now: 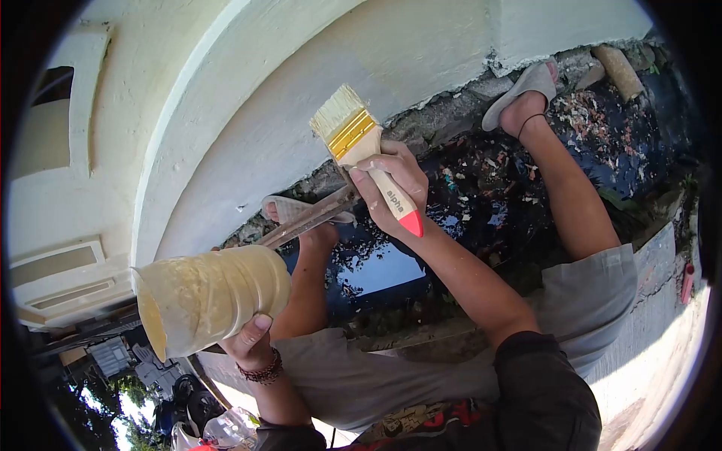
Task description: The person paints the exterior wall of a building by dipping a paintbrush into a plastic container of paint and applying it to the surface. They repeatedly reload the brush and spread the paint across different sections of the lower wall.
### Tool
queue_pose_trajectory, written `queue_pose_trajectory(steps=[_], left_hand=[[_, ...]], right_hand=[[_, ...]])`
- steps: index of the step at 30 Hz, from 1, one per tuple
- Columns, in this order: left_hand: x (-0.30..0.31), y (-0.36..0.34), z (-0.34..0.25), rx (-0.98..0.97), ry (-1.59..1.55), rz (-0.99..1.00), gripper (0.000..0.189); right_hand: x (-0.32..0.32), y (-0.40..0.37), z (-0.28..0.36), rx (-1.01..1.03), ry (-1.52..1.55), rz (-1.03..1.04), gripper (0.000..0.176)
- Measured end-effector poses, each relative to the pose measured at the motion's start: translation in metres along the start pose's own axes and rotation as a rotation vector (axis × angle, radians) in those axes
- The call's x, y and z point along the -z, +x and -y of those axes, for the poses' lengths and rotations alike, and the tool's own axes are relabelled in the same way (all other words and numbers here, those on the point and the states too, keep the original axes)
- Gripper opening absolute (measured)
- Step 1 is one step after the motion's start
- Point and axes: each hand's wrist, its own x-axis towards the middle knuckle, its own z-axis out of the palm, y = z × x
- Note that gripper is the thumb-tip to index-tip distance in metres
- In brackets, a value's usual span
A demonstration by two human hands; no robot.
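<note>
Hard sun falls across the scene. The wall [248,113] above the right hand [391,188] glares almost white, and the brush [353,134] in its grip shows crisp bristles. Just below that hand the water [380,272] lies dark, mirroring a patch of sky. The jar [214,297] gripped by the left hand [252,340] is brightly lit. Fisheye bends the edges into a black, softened ring.

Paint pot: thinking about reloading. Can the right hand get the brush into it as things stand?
Probably, but not straight: nothing lies between the right hand with the brush and the paint pot in the left hand, yet its mouth faces away from the brush.
</note>
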Motion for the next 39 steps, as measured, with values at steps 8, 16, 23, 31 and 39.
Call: queue_pose_trajectory(steps=[8, 16, 23, 31, 39], left_hand=[[-0.026, 0.008, 0.01, -0.052, 0.178, 0.003, 0.121], [-0.026, 0.008, 0.018, -0.074, 0.067, 0.146, 0.121], [-0.038, 0.015, 0.02, 0.084, -0.27, 0.183, 0.082], [-0.033, 0.012, 0.031, -0.096, -0.018, 0.275, 0.117], [-0.03, 0.008, 0.024, 0.031, -0.092, 0.128, 0.123]], right_hand=[[-0.008, 0.01, -0.021, 0.004, 0.138, -0.041, 0.024], [-0.028, 0.042, -0.028, 0.046, 0.304, -0.114, 0.025], [-0.032, 0.045, -0.042, 0.026, 0.328, -0.122, 0.025], [-0.026, 0.05, -0.03, 0.048, 0.293, -0.113, 0.024], [-0.028, 0.048, -0.03, 0.013, 0.288, -0.114, 0.023]])
